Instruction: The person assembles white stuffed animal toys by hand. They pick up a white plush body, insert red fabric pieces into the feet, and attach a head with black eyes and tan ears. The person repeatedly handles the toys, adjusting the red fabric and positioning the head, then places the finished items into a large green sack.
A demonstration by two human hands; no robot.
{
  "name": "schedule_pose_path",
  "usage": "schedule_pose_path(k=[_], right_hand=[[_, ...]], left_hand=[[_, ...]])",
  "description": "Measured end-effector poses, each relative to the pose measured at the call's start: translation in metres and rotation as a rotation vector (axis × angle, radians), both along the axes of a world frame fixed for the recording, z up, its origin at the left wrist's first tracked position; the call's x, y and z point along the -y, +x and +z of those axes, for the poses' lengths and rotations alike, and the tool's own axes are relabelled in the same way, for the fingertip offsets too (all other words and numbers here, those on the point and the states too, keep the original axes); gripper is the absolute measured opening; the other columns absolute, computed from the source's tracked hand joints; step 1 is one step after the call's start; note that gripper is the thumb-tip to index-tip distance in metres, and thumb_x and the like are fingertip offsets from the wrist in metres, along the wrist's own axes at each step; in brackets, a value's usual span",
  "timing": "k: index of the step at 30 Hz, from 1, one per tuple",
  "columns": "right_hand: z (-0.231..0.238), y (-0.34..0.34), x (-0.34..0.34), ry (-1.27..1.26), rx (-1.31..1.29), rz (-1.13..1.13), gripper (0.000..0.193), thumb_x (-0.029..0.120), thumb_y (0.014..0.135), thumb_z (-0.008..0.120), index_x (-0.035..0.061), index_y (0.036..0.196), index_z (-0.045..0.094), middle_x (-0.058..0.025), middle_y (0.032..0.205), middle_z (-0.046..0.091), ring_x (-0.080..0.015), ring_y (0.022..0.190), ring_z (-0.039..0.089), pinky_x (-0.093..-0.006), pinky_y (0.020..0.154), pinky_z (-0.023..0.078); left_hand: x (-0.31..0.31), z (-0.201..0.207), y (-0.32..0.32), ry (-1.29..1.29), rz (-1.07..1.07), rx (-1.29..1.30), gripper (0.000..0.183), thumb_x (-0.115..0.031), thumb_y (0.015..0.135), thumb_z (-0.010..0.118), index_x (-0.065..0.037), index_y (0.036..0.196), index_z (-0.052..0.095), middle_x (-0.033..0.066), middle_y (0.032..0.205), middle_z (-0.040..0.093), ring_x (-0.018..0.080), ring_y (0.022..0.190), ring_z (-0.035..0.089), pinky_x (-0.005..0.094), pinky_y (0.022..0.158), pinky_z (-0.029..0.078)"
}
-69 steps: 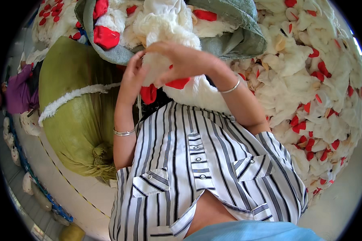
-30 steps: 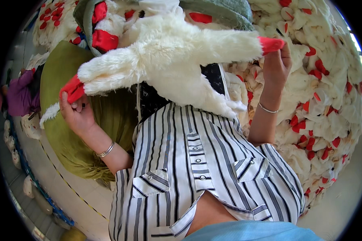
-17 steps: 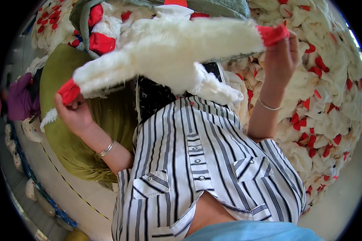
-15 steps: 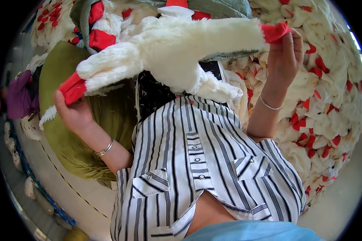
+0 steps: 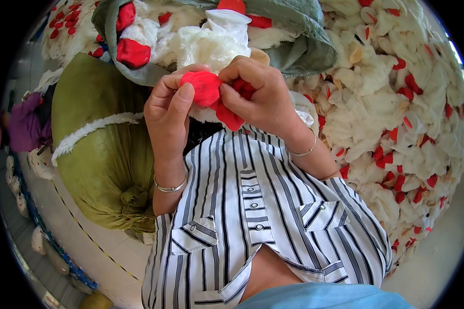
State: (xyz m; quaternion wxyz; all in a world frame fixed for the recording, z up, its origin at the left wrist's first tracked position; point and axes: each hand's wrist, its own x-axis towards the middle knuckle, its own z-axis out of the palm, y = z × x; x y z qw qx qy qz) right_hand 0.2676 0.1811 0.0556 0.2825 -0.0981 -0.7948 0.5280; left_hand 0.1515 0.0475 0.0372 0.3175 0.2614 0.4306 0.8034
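Close together in front of my chest, both hands are closed on the red fabric end [image 5: 203,88] of a white furry plush skin. My left hand [image 5: 167,110] pinches the rounded red piece between thumb and fingers. Its other edge is gripped by my right hand [image 5: 260,95], thumb against bent fingers. Another red flap [image 5: 229,117] hangs just below, between the hands. Most of the plush skin is hidden behind my hands, and I cannot tell where its fur ends and the white fur [image 5: 206,46] beyond begins.
Beyond my hands lies an open grey-green sack [image 5: 307,51] of white and red plush pieces. At left stands a tied olive sack [image 5: 103,170] with a white furry strip [image 5: 95,129] across it. A large heap of white and red plush skins [image 5: 392,129] fills the right.
My hands have come together from far apart. The plush skin, stretched wide between them before, is now bunched, with its red fabric ends close together at my fingers.
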Motion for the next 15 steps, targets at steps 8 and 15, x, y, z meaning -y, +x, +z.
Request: schedule_pose_path(k=[8,15], right_hand=[[0.003,0.009,-0.006,-0.393,0.071,0.113,0.009,0.007,0.089,0.06,-0.002,0.09,0.061,0.001,0.074,0.061,-0.0018,0.065,0.053,-0.0199,0.057,0.045],[-0.004,0.01,-0.002,-0.379,-0.09,0.045,0.014,0.012,0.089,0.066,-0.0014,0.091,0.06,0.0019,0.072,0.059,-0.0021,0.061,0.051,-0.0196,0.054,0.042]], left_hand=[[0.008,0.002,-0.003,-0.155,-0.245,-0.197,0.025,0.004,0.087,0.064,0.001,0.111,0.06,0.0043,0.102,0.061,0.0075,0.091,0.058,0.0219,0.078,0.05],[0.015,-0.003,-0.007,-0.194,-0.045,-0.14,0.007,-0.001,0.088,0.066,-0.001,0.094,0.062,-0.0002,0.094,0.06,0.0022,0.082,0.053,0.0166,0.066,0.041]])
